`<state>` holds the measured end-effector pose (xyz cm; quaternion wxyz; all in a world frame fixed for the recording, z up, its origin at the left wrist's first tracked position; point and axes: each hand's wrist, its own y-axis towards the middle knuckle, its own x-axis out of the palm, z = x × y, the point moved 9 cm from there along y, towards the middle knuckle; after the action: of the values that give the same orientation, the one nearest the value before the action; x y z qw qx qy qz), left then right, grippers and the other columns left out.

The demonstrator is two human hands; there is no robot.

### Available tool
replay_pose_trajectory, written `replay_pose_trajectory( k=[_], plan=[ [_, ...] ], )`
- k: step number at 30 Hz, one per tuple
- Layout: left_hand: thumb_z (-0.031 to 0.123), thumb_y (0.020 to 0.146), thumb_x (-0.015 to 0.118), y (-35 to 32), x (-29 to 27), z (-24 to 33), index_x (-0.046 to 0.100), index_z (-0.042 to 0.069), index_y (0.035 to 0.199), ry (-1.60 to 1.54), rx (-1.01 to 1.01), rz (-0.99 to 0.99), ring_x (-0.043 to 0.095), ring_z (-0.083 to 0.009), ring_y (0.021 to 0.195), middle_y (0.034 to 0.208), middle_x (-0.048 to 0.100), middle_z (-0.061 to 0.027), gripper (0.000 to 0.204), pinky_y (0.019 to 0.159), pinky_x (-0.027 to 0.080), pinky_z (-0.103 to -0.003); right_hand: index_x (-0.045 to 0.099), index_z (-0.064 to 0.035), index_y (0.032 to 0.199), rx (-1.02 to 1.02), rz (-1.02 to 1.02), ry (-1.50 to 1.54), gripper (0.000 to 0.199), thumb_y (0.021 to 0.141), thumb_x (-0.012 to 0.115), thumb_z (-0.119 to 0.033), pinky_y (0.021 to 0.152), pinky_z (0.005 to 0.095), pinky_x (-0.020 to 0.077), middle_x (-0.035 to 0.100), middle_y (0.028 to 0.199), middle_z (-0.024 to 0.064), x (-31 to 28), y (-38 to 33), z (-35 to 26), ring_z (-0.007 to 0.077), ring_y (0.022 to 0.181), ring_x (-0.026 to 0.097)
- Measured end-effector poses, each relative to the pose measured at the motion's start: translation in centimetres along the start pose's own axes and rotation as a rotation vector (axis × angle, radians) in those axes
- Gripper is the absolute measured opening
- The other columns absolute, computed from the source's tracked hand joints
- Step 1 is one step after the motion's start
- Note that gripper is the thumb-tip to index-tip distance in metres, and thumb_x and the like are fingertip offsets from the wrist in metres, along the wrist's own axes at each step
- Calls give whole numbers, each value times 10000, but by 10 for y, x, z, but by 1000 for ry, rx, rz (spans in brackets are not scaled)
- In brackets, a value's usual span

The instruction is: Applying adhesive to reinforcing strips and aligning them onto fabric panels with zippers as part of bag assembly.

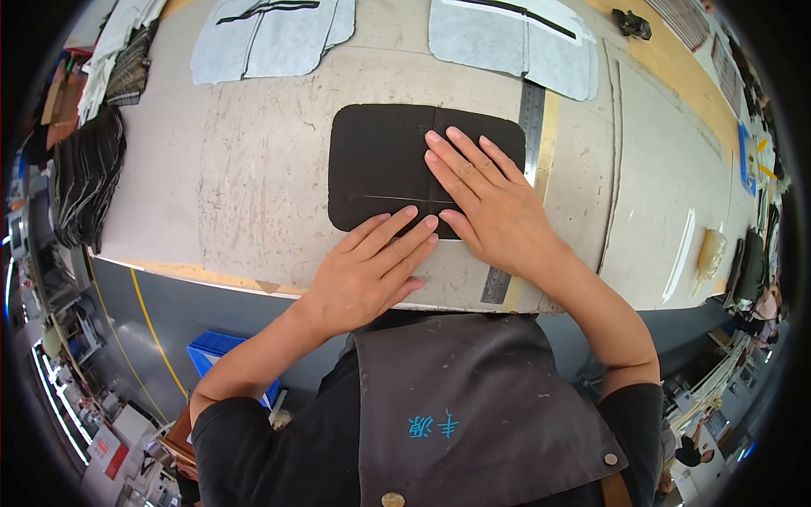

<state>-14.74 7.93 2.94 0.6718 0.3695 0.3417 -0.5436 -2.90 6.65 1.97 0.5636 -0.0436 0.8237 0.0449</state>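
Note:
A black fabric piece (380, 156) with rounded corners lies flat on the worktable (262, 169) in front of me. A vertical line runs down its middle, and a thin pale line crosses it near its lower edge. My left hand (359, 266) rests with its fingers stretched out over the piece's near edge. My right hand (494, 203) lies flat on the right half, fingers apart. Both hands press on the fabric and hold nothing. Under the fabric's right side passes a metal ruler (532, 127), which shows again as a dark strip nearer the table's front edge.
Two white-backed pieces (283, 42) with black strips lie at the far side. Dark fabric (84, 177) is stacked on the left edge. A black object (632, 24) sits far right; a yellowish bottle-like thing (710, 253) lies near the right edge. A blue crate (215, 351) stands below the table.

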Motion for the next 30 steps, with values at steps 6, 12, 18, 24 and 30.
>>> replay_pose_trajectory(
  k=[6,12,18,24,30],
  plan=[
    [249,816,703,-1,0,0,589,36,1283,4,-12,-34,457,-272,1332,1436,505,-70,526,1085,394,-422,421,-26,1438,13,-9,-19,605,918,589,-284,1181,415,237,335,1559,82,1,0,1,241,1447,295],
    [252,807,708,-1,0,0,587,35,1285,4,0,-24,451,-293,1337,1450,490,-72,539,1083,396,-428,418,-27,1439,4,-38,-15,623,906,604,-292,1182,425,232,316,1567,93,-1,0,0,255,1453,279],
    [234,795,710,-2,-10,-5,573,32,1302,2,-45,21,414,-309,1371,1469,462,-113,563,1110,352,-448,412,-15,1439,6,-19,17,628,902,611,-274,1186,432,219,306,1571,100,-9,0,-3,269,1459,264],
    [280,812,697,11,-16,-16,567,43,1320,72,-148,-24,350,-309,1415,1497,427,-106,576,1151,284,-453,403,-2,1442,14,28,27,581,934,566,-233,1187,423,220,303,1572,99,-17,12,-3,261,1461,262],
    [299,804,684,1,-1,-12,563,54,1329,31,-96,-115,341,-327,1422,1501,438,-68,592,1154,268,-483,426,10,1423,58,58,-7,549,950,554,-236,1186,404,232,336,1555,102,-3,18,10,250,1452,285]
  ],
)
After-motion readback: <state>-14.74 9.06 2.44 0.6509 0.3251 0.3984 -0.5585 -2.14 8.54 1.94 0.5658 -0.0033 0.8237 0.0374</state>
